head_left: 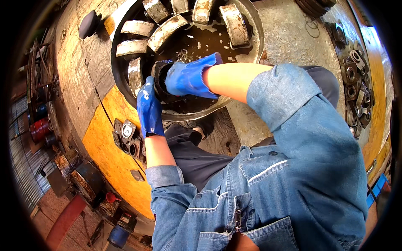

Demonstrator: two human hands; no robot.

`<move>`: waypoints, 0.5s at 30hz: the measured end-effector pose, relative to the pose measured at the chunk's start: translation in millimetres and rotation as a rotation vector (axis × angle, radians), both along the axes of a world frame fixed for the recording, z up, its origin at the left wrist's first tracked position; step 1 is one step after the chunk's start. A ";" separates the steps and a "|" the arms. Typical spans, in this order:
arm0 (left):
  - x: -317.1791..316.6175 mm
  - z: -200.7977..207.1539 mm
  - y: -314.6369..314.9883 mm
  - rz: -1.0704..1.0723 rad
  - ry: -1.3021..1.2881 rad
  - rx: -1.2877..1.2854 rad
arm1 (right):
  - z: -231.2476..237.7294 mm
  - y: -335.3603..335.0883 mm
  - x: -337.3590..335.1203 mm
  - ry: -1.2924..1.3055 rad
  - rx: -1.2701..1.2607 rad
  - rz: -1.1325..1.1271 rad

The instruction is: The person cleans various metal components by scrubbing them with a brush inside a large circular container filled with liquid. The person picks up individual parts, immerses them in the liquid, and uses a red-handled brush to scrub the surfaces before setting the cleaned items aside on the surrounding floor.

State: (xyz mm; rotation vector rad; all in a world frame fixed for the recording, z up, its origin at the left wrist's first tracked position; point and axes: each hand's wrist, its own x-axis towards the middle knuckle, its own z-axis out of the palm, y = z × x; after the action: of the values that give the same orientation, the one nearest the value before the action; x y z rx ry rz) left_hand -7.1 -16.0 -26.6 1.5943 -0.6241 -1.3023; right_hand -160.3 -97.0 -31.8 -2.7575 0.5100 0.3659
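so there's a big round metal basin (251,50) of dark liquid ringed with curved metal shells (167,31), and at its near rim both blue-gloved hands clamp a dark cylindrical part (161,77), left hand (149,106) underneath, right hand (188,77) over top, its lower end hidden.

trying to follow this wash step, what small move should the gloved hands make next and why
Probably turn the dark cylindrical part in place over the basin. Both hands, left and right, clasp it above the dark liquid, so a turn would expose another side.
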 end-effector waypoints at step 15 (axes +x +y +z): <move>7.5 -9.6 -3.4 0.026 -0.130 0.088 | -86.2 28.6 -18.3 -1.087 1.732 -1.457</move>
State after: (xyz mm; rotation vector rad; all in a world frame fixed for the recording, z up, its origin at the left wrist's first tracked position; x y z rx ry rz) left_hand 0.4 -19.4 -36.2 1.7644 -0.6312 -1.2290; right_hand -178.5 -68.4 -118.0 -0.3201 0.9324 -0.6936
